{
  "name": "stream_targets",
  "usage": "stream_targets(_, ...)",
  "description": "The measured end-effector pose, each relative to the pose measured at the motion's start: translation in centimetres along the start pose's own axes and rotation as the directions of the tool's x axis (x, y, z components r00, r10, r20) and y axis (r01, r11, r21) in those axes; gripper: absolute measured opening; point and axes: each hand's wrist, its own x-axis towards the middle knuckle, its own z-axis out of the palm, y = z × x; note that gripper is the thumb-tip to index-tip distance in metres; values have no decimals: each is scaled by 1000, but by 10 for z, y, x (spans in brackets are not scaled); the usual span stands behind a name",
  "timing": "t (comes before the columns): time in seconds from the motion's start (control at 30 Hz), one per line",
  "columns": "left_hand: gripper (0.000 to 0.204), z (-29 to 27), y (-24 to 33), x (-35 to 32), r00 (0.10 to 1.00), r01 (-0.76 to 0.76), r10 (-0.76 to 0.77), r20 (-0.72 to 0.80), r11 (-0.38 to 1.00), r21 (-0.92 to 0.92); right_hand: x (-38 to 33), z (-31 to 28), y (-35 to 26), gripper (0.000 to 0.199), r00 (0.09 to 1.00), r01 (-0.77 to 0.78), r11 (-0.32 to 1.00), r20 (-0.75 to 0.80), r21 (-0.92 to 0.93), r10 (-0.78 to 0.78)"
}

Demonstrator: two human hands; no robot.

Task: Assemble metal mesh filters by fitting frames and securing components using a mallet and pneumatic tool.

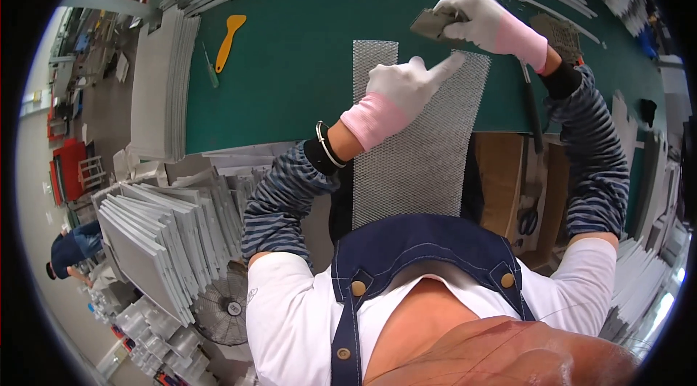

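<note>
A long strip of silver metal mesh (pixel 414 161) runs from the green tabletop toward my body, overhanging the near edge. On its upper part rests my left hand (pixel 406 88), in a white glove with a pink cuff. Its index finger stretches toward the mesh's far right corner, and nothing shows in its grasp. Beyond that corner, my right hand (pixel 468 19), gloved the same way, is closed around a small grey-brown flat piece (pixel 433 25), held above the table. Whether that piece is one layer or several is unclear.
A yellow scraper (pixel 231 43) and a thin screwdriver (pixel 210 67) lie at the left on the green table (pixel 276 59). Stacked grey panels (pixel 160 88) line its left side. A black-handled tool (pixel 534 114) lies near my right forearm, beside a small brownish pile (pixel 557 34). Long strips edge the back.
</note>
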Motion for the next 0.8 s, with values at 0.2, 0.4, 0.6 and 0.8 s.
stream_targets(0.2, 56, -4, -4, 1, 995, 48, -43, 87, 997, -58, 15, 11, -16, 23, 946, -307, 934, -49, 183, 320)
stream_targets(0.4, 52, -3, -15, 1, 987, 20, 2, 164, 991, -133, 20, 15, -7, 31, 981, -194, 952, 22, 238, 194)
stream_targets(0.6, 35, -15, -22, -3, 994, -43, 64, 85, 973, -227, 29, 18, -18, 30, 983, -61, 995, 178, 80, 46)
stream_targets(0.8, 27, -54, -77, 11, 998, 58, -59, -6, 992, -114, 18, 7, -27, 27, 980, -6, 991, 199, 132, -20)
